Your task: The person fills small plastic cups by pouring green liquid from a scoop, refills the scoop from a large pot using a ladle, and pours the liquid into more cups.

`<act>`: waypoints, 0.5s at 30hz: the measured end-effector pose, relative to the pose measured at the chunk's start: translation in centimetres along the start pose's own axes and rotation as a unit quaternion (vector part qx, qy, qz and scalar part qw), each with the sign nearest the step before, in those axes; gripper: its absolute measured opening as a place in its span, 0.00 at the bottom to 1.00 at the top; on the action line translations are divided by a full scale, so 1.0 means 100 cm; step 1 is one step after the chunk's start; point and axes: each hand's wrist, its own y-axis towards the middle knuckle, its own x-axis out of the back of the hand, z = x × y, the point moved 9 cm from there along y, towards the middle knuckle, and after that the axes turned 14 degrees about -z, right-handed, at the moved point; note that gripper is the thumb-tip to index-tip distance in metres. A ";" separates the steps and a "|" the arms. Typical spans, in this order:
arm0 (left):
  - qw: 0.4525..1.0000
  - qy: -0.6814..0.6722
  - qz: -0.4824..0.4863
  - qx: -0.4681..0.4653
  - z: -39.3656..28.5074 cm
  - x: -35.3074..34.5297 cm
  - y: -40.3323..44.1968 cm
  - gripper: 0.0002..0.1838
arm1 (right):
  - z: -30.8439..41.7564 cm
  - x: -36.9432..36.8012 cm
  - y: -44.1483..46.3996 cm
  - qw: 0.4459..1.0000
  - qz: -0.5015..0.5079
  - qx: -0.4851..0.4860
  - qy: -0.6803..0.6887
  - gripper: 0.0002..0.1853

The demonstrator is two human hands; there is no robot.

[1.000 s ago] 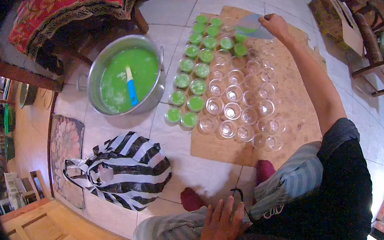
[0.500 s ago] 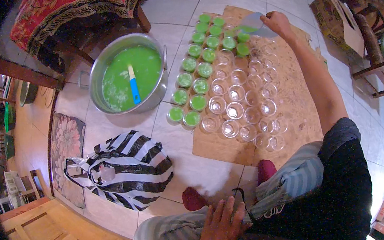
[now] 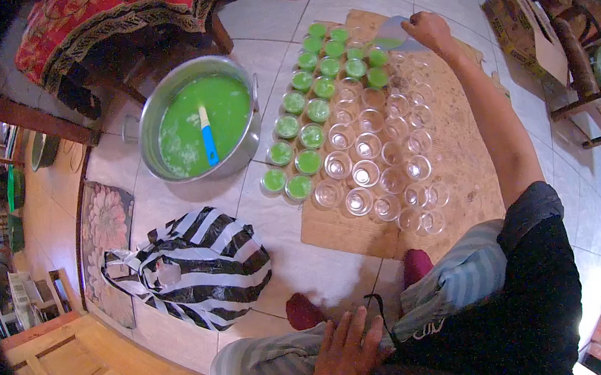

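Observation:
At the far side of the cups, my right hand (image 3: 429, 31) grips a translucent plastic jug (image 3: 401, 31), tilted, with some green liquid showing at its left end. Below and beside the jug stand clear plastic cups filled with green liquid (image 3: 318, 110), in rows at the left. Unfilled clear cups (image 3: 366, 173) stand in rows nearer to me and to the right. My left hand (image 3: 345, 353) lies on my thigh, fingers spread, with nothing in it.
A big metal pot (image 3: 149, 142) of green liquid, with a blue-handled utensil (image 3: 210, 144) in it, stands at the left. Cardboard (image 3: 464, 161) lies under many cups. A striped plastic bag (image 3: 202, 269), a floral mat (image 3: 107, 232) and a cardboard box (image 3: 520, 29) are around.
The view has shifted slightly. My right hand and the jug have moved a little at the far rows, and the jug's tilt looks slightly different. My left hand stays on my thigh.

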 end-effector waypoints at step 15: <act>0.999 -0.004 0.009 -0.041 -0.001 -0.009 -0.010 0.30 | 0.057 -0.006 0.003 0.989 0.006 0.147 -0.030 0.17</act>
